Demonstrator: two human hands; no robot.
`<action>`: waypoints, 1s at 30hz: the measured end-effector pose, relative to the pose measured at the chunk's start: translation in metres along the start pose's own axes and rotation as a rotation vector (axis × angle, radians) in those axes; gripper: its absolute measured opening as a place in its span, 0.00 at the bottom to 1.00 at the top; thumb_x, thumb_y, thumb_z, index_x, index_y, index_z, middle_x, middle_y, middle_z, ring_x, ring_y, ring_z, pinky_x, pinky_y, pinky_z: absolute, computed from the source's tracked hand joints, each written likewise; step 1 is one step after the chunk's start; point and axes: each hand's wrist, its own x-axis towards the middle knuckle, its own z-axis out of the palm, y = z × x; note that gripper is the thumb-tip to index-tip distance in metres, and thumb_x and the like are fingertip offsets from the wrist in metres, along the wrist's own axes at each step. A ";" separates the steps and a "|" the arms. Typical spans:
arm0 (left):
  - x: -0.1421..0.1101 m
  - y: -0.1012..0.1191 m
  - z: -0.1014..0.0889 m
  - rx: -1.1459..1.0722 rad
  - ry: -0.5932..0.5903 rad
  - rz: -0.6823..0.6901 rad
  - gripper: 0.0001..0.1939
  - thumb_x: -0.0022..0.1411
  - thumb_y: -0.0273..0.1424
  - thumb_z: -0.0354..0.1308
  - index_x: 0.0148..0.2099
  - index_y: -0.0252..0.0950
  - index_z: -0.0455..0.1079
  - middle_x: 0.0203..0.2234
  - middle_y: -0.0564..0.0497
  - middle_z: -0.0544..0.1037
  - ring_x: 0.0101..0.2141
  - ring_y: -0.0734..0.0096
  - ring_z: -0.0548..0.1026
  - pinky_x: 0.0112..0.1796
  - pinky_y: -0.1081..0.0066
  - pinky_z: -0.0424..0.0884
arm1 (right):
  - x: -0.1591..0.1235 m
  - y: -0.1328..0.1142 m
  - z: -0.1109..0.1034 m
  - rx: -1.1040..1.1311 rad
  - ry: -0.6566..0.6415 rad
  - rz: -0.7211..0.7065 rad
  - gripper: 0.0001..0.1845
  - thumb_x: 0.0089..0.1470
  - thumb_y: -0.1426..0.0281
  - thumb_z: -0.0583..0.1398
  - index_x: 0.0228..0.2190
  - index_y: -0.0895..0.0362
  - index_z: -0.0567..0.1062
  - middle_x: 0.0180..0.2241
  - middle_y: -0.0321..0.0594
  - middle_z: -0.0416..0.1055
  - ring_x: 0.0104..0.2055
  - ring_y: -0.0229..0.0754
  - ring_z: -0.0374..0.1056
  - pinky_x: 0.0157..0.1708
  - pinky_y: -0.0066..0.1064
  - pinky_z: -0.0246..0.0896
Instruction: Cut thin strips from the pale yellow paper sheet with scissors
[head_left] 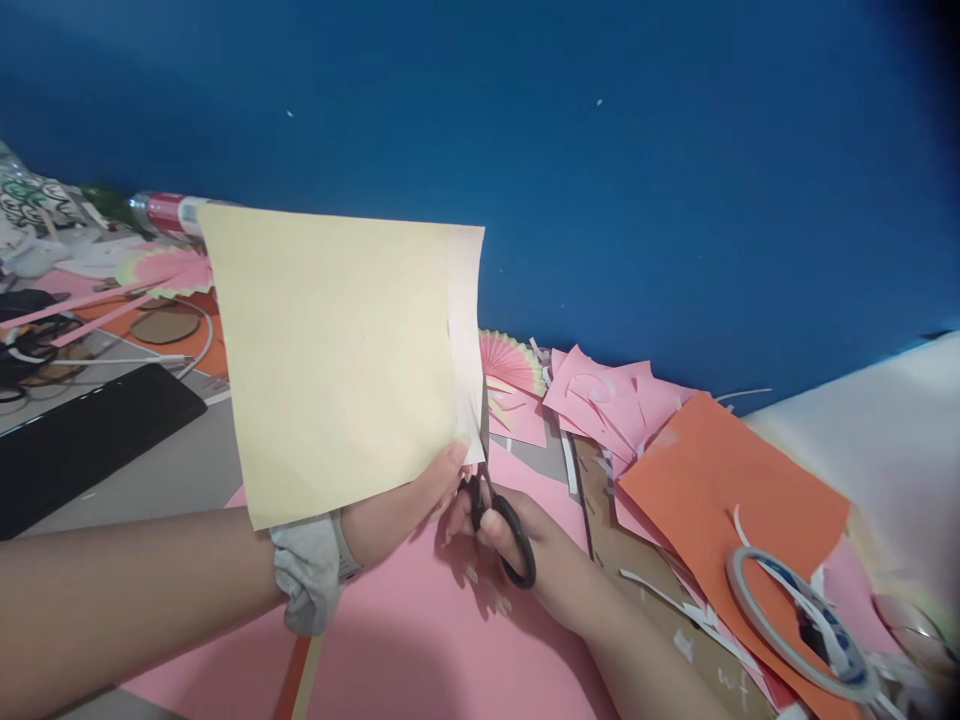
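A large pale yellow sheet of paper (pixel 345 350) stands upright in front of me, with a white strip (pixel 466 330) along its right edge. My left hand (pixel 442 475) pinches the sheet near its lower right corner, the thumb on the front. My right hand (pixel 525 530) has its fingers in the black handles of a pair of scissors (pixel 517 560). The blades point up at the sheet's lower right edge, partly hidden behind the paper. Beneath both hands lies a big pink sheet (pixel 405 640).
Orange paper (pixel 727 480) and a roll of double-sided tape (pixel 750 610) lie on the right. Pink paper scraps (pixel 600 395) and a pleated paper fan (pixel 514 360) sit behind. On the left are a black flat object (pixel 97 440) and a bottle (pixel 165 213). A blue wall (pixel 525 120) closes the back.
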 end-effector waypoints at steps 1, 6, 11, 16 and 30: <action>0.000 -0.001 0.000 -0.017 0.009 -0.005 0.27 0.64 0.45 0.38 0.16 0.38 0.53 0.12 0.57 0.60 0.18 0.74 0.63 0.37 0.68 0.64 | 0.000 0.000 0.000 0.003 0.002 -0.001 0.22 0.57 0.52 0.50 0.28 0.59 0.64 0.21 0.34 0.64 0.16 0.31 0.60 0.17 0.24 0.54; 0.000 -0.003 0.000 -0.018 0.023 0.024 0.27 0.64 0.44 0.40 0.16 0.38 0.55 0.13 0.57 0.61 0.19 0.74 0.64 0.37 0.68 0.63 | 0.001 0.000 -0.001 0.025 0.004 0.002 0.22 0.56 0.51 0.51 0.29 0.59 0.64 0.21 0.35 0.65 0.17 0.32 0.61 0.17 0.24 0.55; 0.002 -0.001 -0.001 -0.018 -0.030 0.011 0.28 0.64 0.44 0.38 0.15 0.38 0.53 0.11 0.56 0.60 0.19 0.73 0.64 0.37 0.67 0.63 | 0.000 -0.001 -0.001 0.023 -0.002 0.010 0.22 0.56 0.51 0.51 0.30 0.59 0.64 0.21 0.35 0.65 0.16 0.32 0.61 0.18 0.24 0.56; 0.002 -0.003 0.000 -0.028 -0.025 -0.002 0.28 0.64 0.45 0.38 0.15 0.38 0.54 0.12 0.56 0.60 0.18 0.73 0.63 0.34 0.68 0.64 | -0.001 -0.001 0.000 0.025 0.008 0.016 0.22 0.55 0.51 0.51 0.29 0.59 0.65 0.21 0.35 0.65 0.17 0.32 0.62 0.18 0.23 0.56; 0.001 -0.012 0.003 -0.120 -0.106 0.000 0.29 0.64 0.47 0.37 0.16 0.37 0.55 0.11 0.57 0.59 0.17 0.76 0.62 0.30 0.71 0.64 | 0.000 0.000 0.001 0.044 0.019 0.016 0.21 0.57 0.53 0.51 0.30 0.59 0.64 0.22 0.35 0.65 0.17 0.32 0.62 0.17 0.24 0.57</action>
